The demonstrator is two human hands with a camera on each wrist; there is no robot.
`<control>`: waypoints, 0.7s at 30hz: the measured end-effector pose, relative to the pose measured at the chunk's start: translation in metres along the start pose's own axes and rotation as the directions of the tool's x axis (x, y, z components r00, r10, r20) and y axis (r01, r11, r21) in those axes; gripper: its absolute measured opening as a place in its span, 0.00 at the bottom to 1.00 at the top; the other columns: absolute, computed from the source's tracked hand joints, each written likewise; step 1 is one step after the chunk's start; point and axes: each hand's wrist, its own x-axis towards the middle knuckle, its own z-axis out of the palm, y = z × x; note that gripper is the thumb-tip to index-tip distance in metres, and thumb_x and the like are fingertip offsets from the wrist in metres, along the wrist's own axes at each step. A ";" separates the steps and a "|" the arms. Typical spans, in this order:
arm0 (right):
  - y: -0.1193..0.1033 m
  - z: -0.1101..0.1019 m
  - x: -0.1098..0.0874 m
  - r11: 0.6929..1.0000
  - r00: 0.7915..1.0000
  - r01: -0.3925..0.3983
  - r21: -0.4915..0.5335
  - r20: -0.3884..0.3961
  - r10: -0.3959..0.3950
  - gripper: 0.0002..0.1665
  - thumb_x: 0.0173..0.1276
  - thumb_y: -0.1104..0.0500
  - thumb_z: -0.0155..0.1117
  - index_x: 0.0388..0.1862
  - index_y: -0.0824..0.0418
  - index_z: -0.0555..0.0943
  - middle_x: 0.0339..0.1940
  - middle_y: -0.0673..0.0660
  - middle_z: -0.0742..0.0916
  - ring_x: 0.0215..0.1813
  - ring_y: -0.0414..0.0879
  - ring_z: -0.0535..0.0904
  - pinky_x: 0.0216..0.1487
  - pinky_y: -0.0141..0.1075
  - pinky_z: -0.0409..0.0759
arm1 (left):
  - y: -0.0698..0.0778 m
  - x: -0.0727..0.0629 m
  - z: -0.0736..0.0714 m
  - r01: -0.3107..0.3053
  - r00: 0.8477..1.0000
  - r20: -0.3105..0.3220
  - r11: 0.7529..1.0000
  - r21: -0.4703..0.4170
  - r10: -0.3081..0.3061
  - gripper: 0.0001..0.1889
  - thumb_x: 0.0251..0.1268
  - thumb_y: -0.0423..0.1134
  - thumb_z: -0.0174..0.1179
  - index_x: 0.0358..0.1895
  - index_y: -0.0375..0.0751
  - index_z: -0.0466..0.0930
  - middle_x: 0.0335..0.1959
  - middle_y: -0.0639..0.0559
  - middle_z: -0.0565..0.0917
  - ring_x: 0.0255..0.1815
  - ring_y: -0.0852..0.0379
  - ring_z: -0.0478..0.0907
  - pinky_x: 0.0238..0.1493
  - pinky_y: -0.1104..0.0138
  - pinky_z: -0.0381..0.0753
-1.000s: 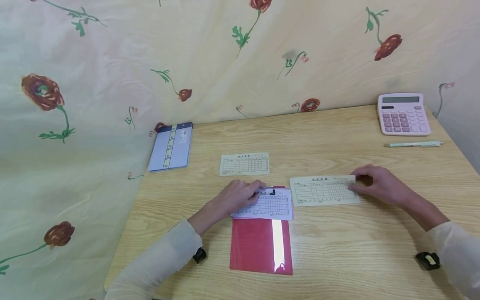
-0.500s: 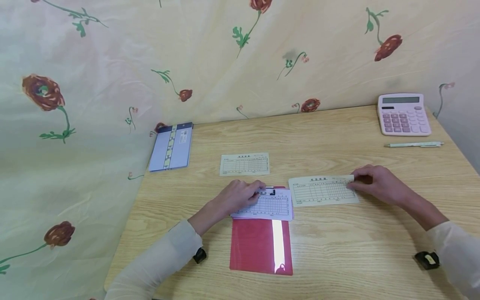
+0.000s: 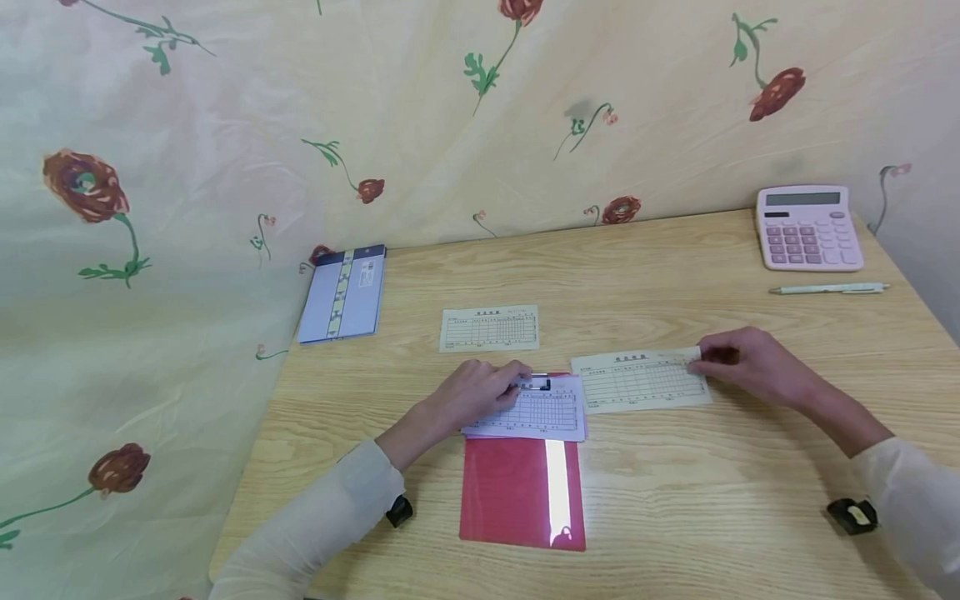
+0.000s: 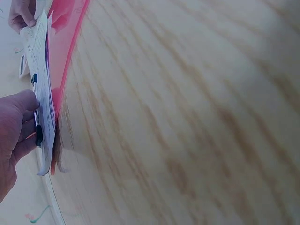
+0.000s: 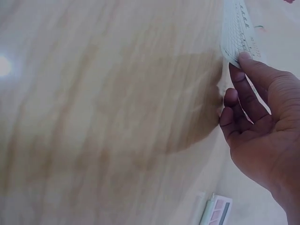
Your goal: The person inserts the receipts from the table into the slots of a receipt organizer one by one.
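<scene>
A red clipboard (image 3: 517,492) lies on the table in the head view, with a small stack of printed forms (image 3: 551,417) under its metal clip (image 3: 538,382). My left hand (image 3: 483,390) grips that clip at the board's top; in the left wrist view the thumb and fingers close round the clip (image 4: 37,135). My right hand (image 3: 753,362) pinches the right end of a pale green receipt form (image 3: 637,382), between thumb and finger in the right wrist view. The left end of this form lies close to the clipped stack; whether they touch I cannot tell.
Another pale receipt form (image 3: 489,328) lies farther back. At the back left is a packet of bluish booklets (image 3: 343,292). A pink calculator (image 3: 808,229) and a pen (image 3: 828,289) lie at the back right. A flowered curtain (image 3: 450,125) hangs behind the table (image 3: 675,517).
The right hand has shifted slightly to the left with the receipt form, whose left end is nearer the clipped stack. My left hand and the clipboard have stayed in place.
</scene>
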 end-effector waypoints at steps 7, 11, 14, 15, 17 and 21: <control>-0.011 -0.008 0.004 1.000 1.000 -0.014 -0.019 -0.013 0.014 0.06 0.73 0.63 0.73 0.36 0.54 0.87 0.27 0.47 0.83 0.29 0.39 0.73 0.27 0.32 0.72 | 0.001 0.000 -0.001 -0.011 1.000 -0.011 1.000 0.004 0.011 0.14 0.77 0.35 0.63 0.61 0.42 0.83 0.33 0.53 0.90 0.12 0.68 0.56 0.17 0.79 0.52; -0.020 -0.015 0.006 1.000 0.999 -0.018 -0.008 -0.038 0.018 0.03 0.74 0.64 0.72 0.39 0.57 0.89 0.27 0.47 0.85 0.27 0.38 0.74 0.25 0.32 0.72 | 0.001 0.000 -0.001 -0.007 1.000 -0.010 1.000 -0.001 0.007 0.14 0.77 0.35 0.63 0.60 0.42 0.83 0.32 0.53 0.89 0.11 0.68 0.57 0.16 0.79 0.52; -0.025 -0.021 0.008 1.000 0.998 -0.010 -0.011 -0.063 0.009 0.02 0.73 0.65 0.72 0.41 0.59 0.90 0.28 0.47 0.87 0.27 0.38 0.75 0.25 0.32 0.73 | 0.001 0.000 -0.001 -0.003 1.000 -0.003 1.000 0.004 0.003 0.14 0.77 0.36 0.63 0.61 0.43 0.83 0.29 0.55 0.87 0.12 0.68 0.57 0.16 0.79 0.52; -0.027 -0.022 0.008 1.000 0.998 -0.010 -0.006 -0.070 0.009 0.02 0.73 0.65 0.72 0.41 0.60 0.90 0.29 0.47 0.88 0.27 0.38 0.76 0.25 0.32 0.74 | 0.001 0.000 -0.001 -0.003 1.000 -0.002 1.000 0.006 0.003 0.14 0.77 0.36 0.63 0.61 0.43 0.83 0.28 0.55 0.87 0.12 0.69 0.56 0.16 0.79 0.52; -0.029 -0.025 0.009 1.000 0.997 -0.019 0.007 -0.075 0.020 0.03 0.73 0.65 0.72 0.42 0.61 0.90 0.30 0.48 0.89 0.27 0.39 0.77 0.25 0.32 0.75 | 0.000 0.000 -0.001 -0.002 1.000 0.003 1.000 0.012 0.002 0.14 0.77 0.36 0.63 0.61 0.43 0.82 0.25 0.56 0.84 0.12 0.69 0.55 0.16 0.79 0.52; -0.034 -0.030 0.009 0.997 0.996 -0.046 0.070 -0.068 0.050 0.04 0.75 0.66 0.70 0.45 0.63 0.89 0.29 0.50 0.88 0.26 0.44 0.79 0.23 0.33 0.73 | 0.000 0.000 -0.002 0.002 1.000 0.013 1.000 0.010 -0.002 0.14 0.77 0.36 0.63 0.62 0.44 0.82 0.22 0.57 0.81 0.12 0.69 0.55 0.16 0.79 0.52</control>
